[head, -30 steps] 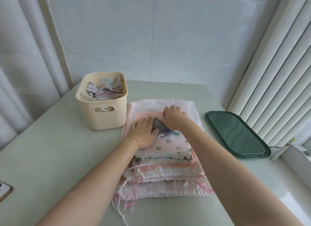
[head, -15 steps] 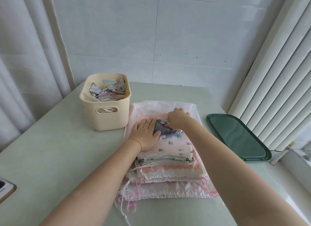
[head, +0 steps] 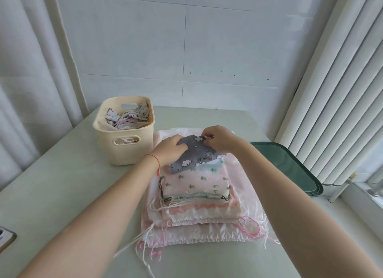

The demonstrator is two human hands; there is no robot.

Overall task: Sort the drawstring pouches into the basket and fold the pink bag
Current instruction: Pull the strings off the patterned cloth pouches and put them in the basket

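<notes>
A grey pouch [head: 192, 156] with white clouds sits atop the stack of pouches [head: 199, 197] on the bench [head: 62, 194], both hands pinching it: the left hand [head: 169, 151] at its near-left edge, the right hand [head: 219, 139] at its far corner. The cream basket [head: 124, 132], holding folded pouches, stands just left of the stack; a green tray [head: 290, 165] lies to the right.

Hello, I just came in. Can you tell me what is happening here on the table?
A person is sorting small drawstring pouches. Both hands hold a grey cloud-print pouch at its far end: the left hand grips one corner and the right hand pinches the other. Its near end rests on a stack of pouches lying on a large pink bag. The cream basket to the left already holds several pouches. A dark green tray lies to the right.
</notes>
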